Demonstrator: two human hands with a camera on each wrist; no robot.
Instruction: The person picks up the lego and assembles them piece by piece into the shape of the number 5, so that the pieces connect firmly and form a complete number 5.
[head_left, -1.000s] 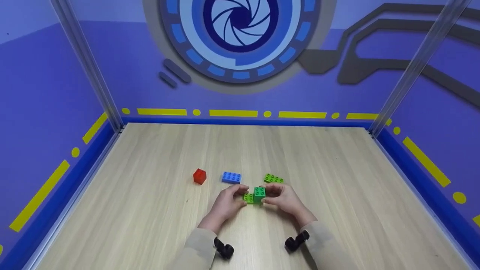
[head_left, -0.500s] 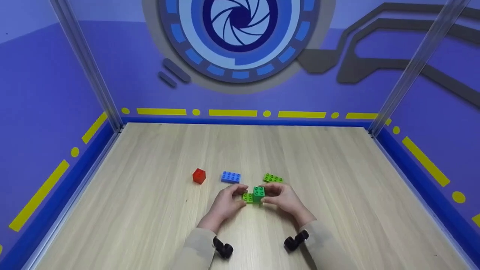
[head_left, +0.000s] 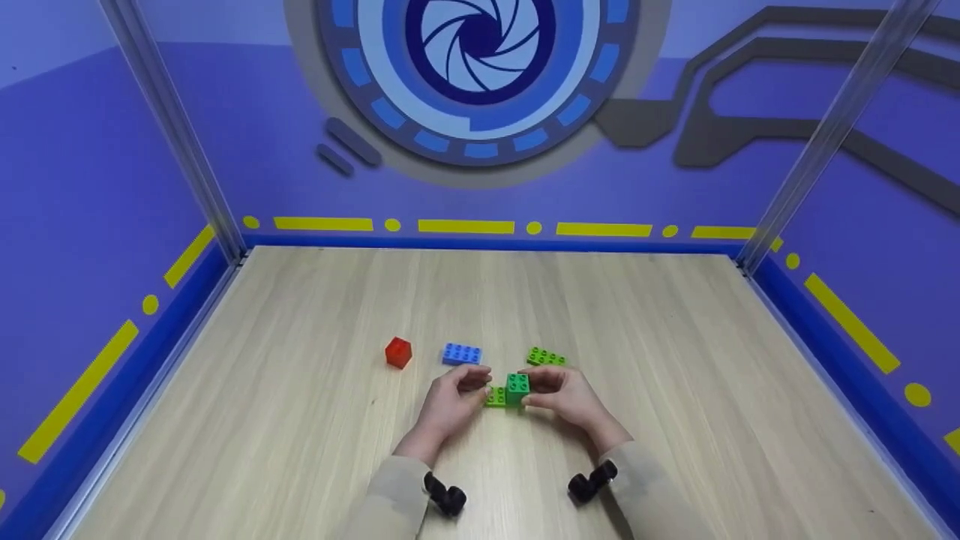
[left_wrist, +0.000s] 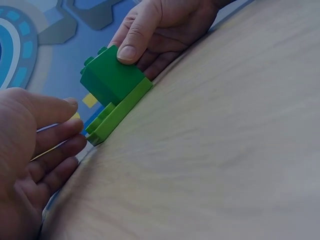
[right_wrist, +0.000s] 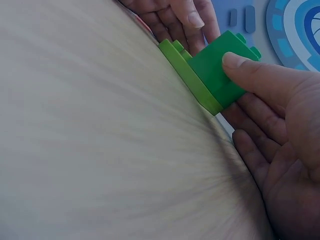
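Note:
A light green flat building brick (head_left: 495,397) lies on the table between the hands. A taller dark green brick (head_left: 517,388) is stacked on its right half. With thumb and fingers, my right hand (head_left: 571,399) pinches the dark green brick; in the right wrist view the thumb lies flat against the brick's side (right_wrist: 215,67). My left hand (head_left: 450,405) is at the left end of the light green brick (left_wrist: 120,114), its thumb lifted off and its fingers relaxed. Whether a left fingertip still touches the brick's end is hard to tell.
Beyond the hands, a red brick (head_left: 399,352), a blue brick (head_left: 462,354) and another light green brick (head_left: 547,356) lie in a loose row on the wooden table (head_left: 315,300). Blue printed walls (head_left: 465,202) enclose the table's back and sides.
My left hand has loosened its pinch on the light green brick and shifted slightly left. The right hand and the stacked bricks have stayed in place.

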